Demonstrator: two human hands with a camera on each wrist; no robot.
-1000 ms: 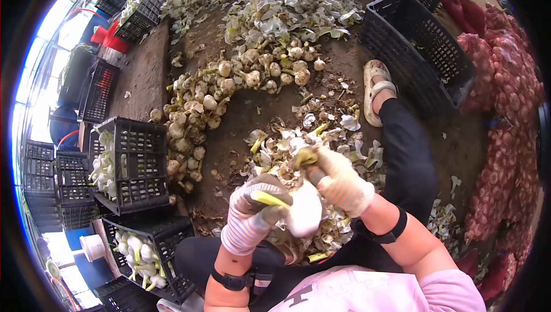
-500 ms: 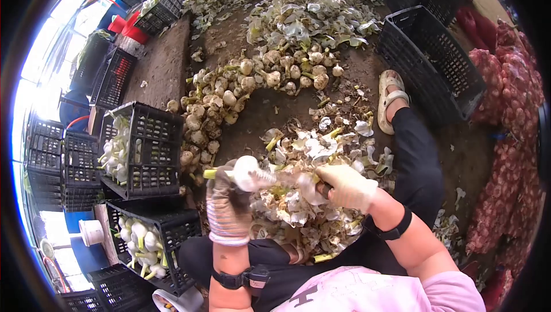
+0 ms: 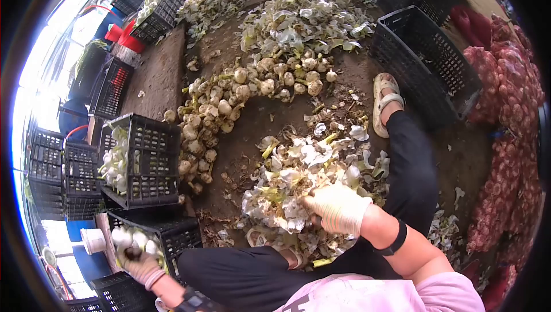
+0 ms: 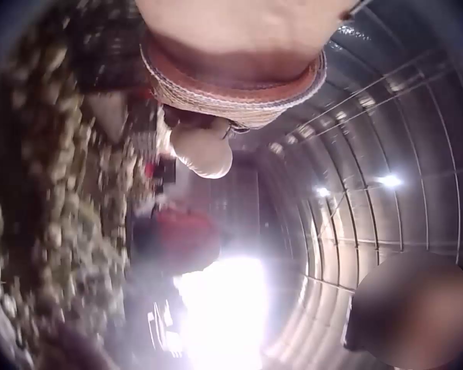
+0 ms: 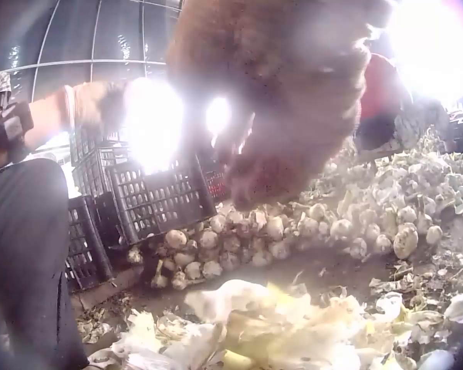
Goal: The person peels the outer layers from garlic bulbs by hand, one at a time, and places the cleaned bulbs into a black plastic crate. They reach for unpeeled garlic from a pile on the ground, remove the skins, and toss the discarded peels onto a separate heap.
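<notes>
My left hand (image 3: 139, 266), in a striped glove, reaches into a black crate (image 3: 182, 234) of white trimmed garlic at lower left. In the left wrist view a peeled garlic bulb (image 4: 204, 150) protrudes past the glove cuff, held in that hand; the fingers are mostly hidden. The gloved right hand (image 3: 338, 210) hovers low over a heap of garlic skins (image 3: 304, 163) between my legs. Its fingers point down and left with darkened tips, and the right wrist view shows it blurred by glare, so I cannot tell whether something is in them.
Unpeeled garlic bulbs (image 3: 224, 107) lie in a curved row ahead, before a large pile of skins (image 3: 298, 19). Another garlic-filled crate (image 3: 155, 160) stands tilted at left. A black crate (image 3: 425, 65) sits beyond my right foot, near red net sacks (image 3: 505, 157).
The left hand has carried the trimmed bulb from above the skins down left to the crate. The right hand has moved slightly down, staying over the skins.
</notes>
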